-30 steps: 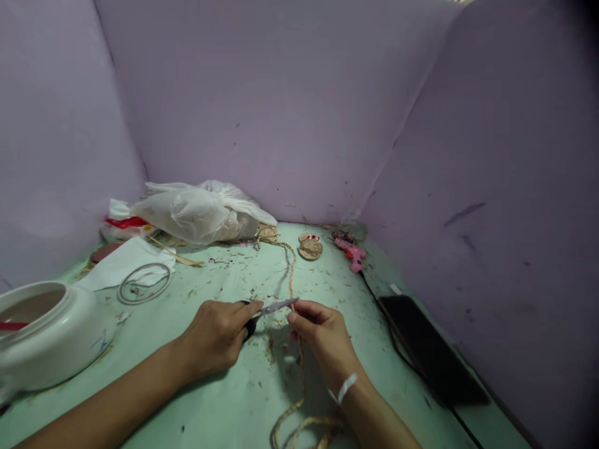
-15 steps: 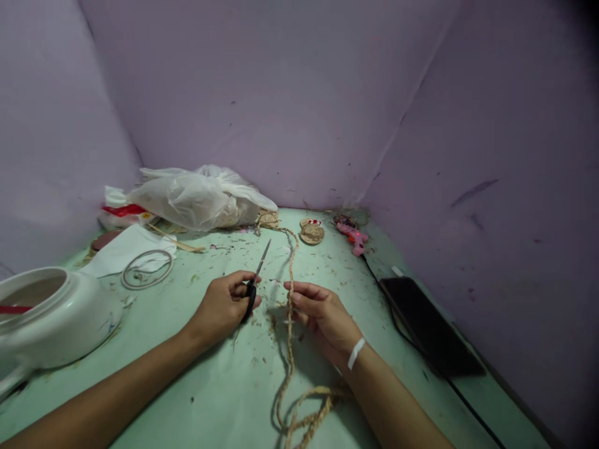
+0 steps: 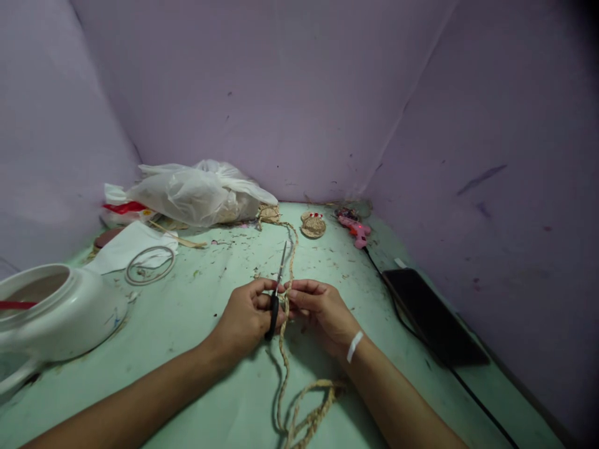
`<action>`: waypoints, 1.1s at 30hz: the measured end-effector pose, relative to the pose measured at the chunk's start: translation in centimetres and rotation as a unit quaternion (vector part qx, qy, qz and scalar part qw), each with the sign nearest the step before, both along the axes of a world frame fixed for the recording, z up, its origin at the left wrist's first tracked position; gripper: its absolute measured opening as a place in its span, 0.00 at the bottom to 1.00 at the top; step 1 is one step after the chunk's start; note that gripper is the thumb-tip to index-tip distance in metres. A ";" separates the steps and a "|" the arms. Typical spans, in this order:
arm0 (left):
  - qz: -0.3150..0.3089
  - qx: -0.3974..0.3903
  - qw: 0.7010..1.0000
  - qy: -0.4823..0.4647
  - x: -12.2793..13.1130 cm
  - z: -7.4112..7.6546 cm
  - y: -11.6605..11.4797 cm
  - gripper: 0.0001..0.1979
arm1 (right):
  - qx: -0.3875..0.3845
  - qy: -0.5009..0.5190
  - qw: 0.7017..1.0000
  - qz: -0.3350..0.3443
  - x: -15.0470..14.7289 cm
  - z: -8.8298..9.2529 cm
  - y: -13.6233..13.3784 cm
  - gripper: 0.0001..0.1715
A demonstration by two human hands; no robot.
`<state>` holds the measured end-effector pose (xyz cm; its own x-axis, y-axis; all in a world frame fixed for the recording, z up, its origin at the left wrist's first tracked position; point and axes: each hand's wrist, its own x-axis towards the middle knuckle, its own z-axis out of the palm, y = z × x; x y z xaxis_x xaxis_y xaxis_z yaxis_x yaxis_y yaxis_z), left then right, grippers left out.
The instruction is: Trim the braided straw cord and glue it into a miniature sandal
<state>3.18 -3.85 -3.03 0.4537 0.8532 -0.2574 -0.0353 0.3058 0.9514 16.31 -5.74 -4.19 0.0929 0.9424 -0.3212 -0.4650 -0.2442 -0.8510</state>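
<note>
Black-handled scissors (image 3: 274,312) are in my left hand (image 3: 248,318), blades pointing up and away. Its fingertips are right beside a braided straw-coloured cord (image 3: 282,349); whether they touch it I cannot tell. My right hand (image 3: 322,312) pinches that cord between thumb and fingers, close to the scissors. From the pinch the cord runs away to a small woven piece (image 3: 269,213) by the plastic bag. Its near end lies in loose loops (image 3: 316,418) on the green tabletop (image 3: 210,399).
A white pot (image 3: 88,312) stands at left, near a wire ring (image 3: 150,265) and white paper (image 3: 131,246). Behind are a plastic bag (image 3: 196,193), round woven pieces (image 3: 312,226) and a pink glue gun (image 3: 355,231). A dark phone (image 3: 435,318) and cable lie right. Purple walls enclose the table.
My left hand with the scissors has moved right, up to the cord and my right hand. The right hand still pinches the cord. The view has shifted slightly.
</note>
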 end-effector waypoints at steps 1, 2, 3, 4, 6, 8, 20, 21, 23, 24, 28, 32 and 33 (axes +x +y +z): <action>0.003 0.002 1.000 0.001 -0.1 0.0 0.0 0.25 | -0.002 -0.007 1.000 0.010 0.0 0.1 -0.1 0.17; 0.006 0.007 1.000 0.003 -0.2 0.0 0.1 0.25 | -0.005 -0.015 1.000 0.022 0.0 0.2 -0.1 0.16; 0.012 0.014 1.000 0.006 -0.3 0.0 0.1 0.25 | -0.008 -0.020 0.999 0.035 0.1 0.3 -0.2 0.16; 0.020 0.023 0.999 0.010 -0.4 0.0 0.2 0.25 | -0.011 -0.024 0.998 0.051 0.1 0.5 -0.3 0.16; 0.031 0.040 0.999 0.014 -0.5 0.0 0.3 0.25 | -0.013 -0.036 0.996 0.083 0.1 0.7 -0.5 0.16; 0.023 0.047 0.998 0.020 -0.6 -0.1 0.4 0.25 | -0.001 -0.052 0.994 0.096 0.0 1.0 -0.5 0.16; -0.104 0.669 0.633 0.375 -6.0 0.6 3.4 0.21 | 0.040 -0.152 0.987 -0.009 -0.1 1.4 -0.5 0.09; -0.108 0.692 0.597 0.391 -6.2 0.4 3.6 0.22 | 0.041 -0.160 0.986 -0.018 -0.1 1.4 -0.5 0.09; -0.102 0.714 0.562 0.404 -6.3 -0.2 4.0 0.22 | 0.042 -0.173 0.984 -0.027 0.0 1.6 -0.5 0.09; -0.096 0.719 0.558 0.404 -6.3 -0.4 4.0 0.22 | 0.044 -0.179 0.982 -0.029 0.0 1.7 -0.5 0.08; -0.085 0.729 0.545 0.405 -6.1 -0.9 4.0 0.22 | 0.047 -0.204 0.977 -0.032 0.0 1.7 -0.5 0.07; -0.080 0.737 0.533 0.408 -6.2 -1.1 4.2 0.21 | 0.052 -0.216 0.974 -0.034 0.1 1.5 -0.5 0.08; -0.078 0.740 0.530 0.407 -6.3 -1.2 4.3 0.21 | 0.054 -0.219 0.973 -0.035 0.1 1.4 -0.5 0.08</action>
<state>-3.11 0.48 -4.24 0.8012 0.3623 0.4762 0.4860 -0.8582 -0.1648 16.41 -6.23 -2.76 0.2639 0.9551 -0.1348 -0.0630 -0.1224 -0.9905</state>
